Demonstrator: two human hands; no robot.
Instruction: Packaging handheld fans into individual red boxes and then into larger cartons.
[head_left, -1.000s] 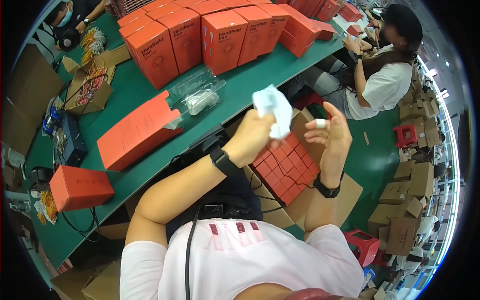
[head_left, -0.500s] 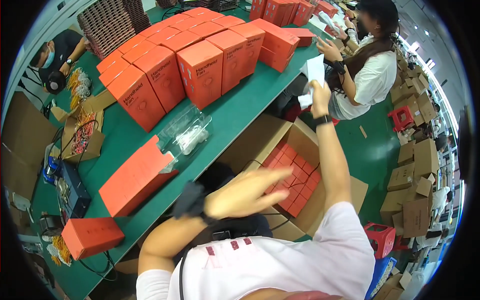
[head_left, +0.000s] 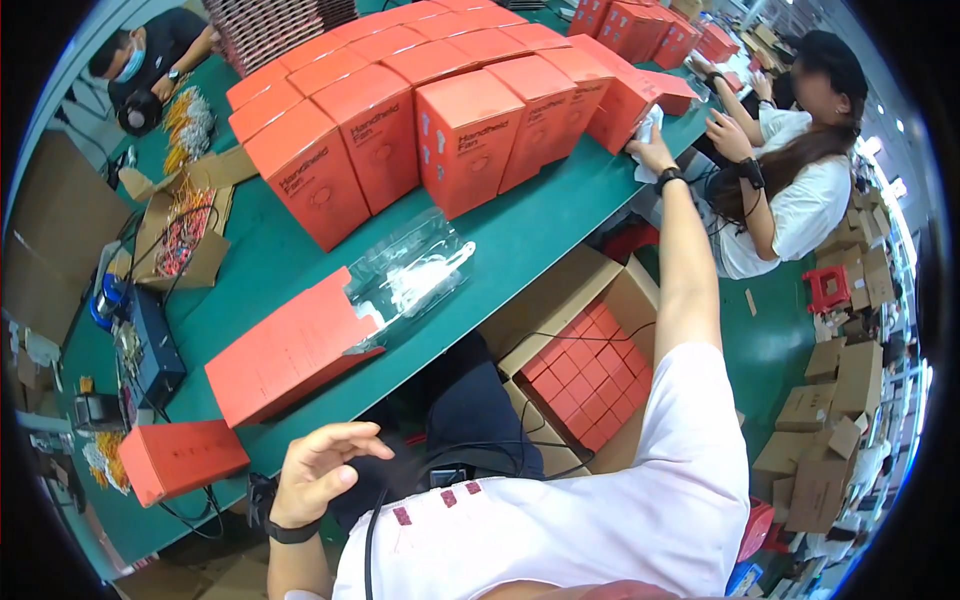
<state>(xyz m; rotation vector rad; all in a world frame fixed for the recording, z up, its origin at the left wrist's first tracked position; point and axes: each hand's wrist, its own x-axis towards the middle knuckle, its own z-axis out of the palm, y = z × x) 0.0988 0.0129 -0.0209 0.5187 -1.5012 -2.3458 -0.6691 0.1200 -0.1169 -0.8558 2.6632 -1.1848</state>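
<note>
R hand [head_left: 652, 152] stretched far out over the desk [head_left: 560, 215], fingers closed on a white cloth [head_left: 648, 128], pressed against the desk edge just beside the end of the upright orange boxes [head_left: 470, 135]. L hand [head_left: 318, 470] low, near the body, off the desk; fingers loosely curled, holding nothing, black watch at wrist. Clear tray [head_left: 410, 275] w/ white part inside lies mid-desk, touching a flat orange box [head_left: 290, 350]; another flat box [head_left: 180, 460] sits near the desk's left end, well apart. Open carton [head_left: 590, 375] on the floor below the desk, packed w/ small red boxes in rows. Co-worker [head_left: 800, 190] in white shirt seated right of the cloth, hands at the desk edge. Second person [head_left: 150, 55] top left, across the desk.
</note>
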